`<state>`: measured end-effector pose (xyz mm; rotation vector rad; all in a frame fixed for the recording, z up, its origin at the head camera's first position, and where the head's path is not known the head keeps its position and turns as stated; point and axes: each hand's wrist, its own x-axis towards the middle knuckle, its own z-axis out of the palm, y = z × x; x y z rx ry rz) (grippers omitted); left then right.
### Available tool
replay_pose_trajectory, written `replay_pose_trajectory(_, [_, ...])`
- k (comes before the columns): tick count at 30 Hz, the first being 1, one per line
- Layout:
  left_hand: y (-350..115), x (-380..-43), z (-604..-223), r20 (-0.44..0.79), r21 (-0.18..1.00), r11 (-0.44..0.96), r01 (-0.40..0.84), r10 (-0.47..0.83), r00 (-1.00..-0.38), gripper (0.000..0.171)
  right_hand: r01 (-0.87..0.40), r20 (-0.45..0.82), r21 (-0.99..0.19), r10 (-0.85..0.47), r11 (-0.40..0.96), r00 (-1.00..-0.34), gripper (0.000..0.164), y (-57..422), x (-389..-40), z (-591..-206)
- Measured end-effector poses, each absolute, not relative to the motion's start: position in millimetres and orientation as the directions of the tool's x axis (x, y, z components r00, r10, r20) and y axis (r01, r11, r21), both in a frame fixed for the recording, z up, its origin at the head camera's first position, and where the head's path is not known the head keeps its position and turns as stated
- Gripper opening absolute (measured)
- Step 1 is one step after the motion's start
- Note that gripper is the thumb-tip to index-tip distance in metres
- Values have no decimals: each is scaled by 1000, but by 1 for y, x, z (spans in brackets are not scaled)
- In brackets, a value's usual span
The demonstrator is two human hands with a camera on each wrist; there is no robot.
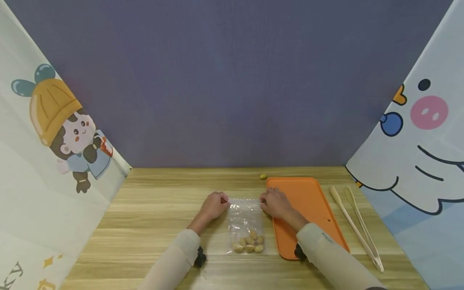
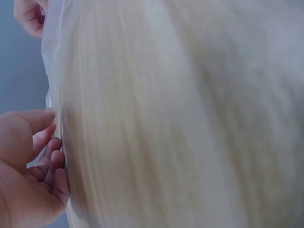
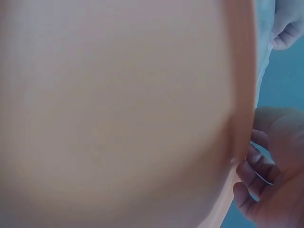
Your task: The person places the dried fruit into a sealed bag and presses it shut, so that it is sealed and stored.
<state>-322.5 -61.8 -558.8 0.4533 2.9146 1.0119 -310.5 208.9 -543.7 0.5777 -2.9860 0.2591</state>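
Note:
A clear plastic bag (image 1: 245, 219) lies flat on the wooden table, with several tan, oval nuts (image 1: 249, 241) gathered at its near end. My left hand (image 1: 216, 204) pinches the bag's far left corner; in the left wrist view its thumb and forefinger (image 2: 45, 118) meet at the bag's edge. At the far right corner, my right hand (image 1: 274, 201) pinches the bag between thumb and curled fingers, over the left rim of the orange tray (image 1: 301, 189). The bag's top edge stretches between both hands.
Wooden tongs (image 1: 357, 225) lie spread to the right of the tray, which has small dark specks on it. A small yellow piece (image 1: 263, 176) sits by the table's back edge. A dark panel (image 1: 235, 100) closes off the back, and printed cloths hang at both sides.

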Motion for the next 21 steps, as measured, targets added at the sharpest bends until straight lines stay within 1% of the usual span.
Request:
replay_pose_trajectory(5, [-66, -326, -559, 77, 622, 728, 289, 310, -948, 11, -397, 97, -190, -385, 898, -918, 10, 212, -311, -542])
replay_pose_trajectory(12, [-72, -332, -558, 69, 630, 712, 310, 347, -935, 10, -462, 107, -261, -450, 848, -887, 13, 220, -316, -542])
replay_pose_trajectory(16, [-74, -333, -557, 51, 628, 713, 312, 362, -931, 14, -470, 83, -286, -467, 835, -881, 16, 222, -316, -541])
replay_pose_trajectory(21, [-77, -332, -546, 20, 646, 697, 310, 391, -920, 23, -462, 59, -374, -477, 804, -877, 29, 229, -314, -530])
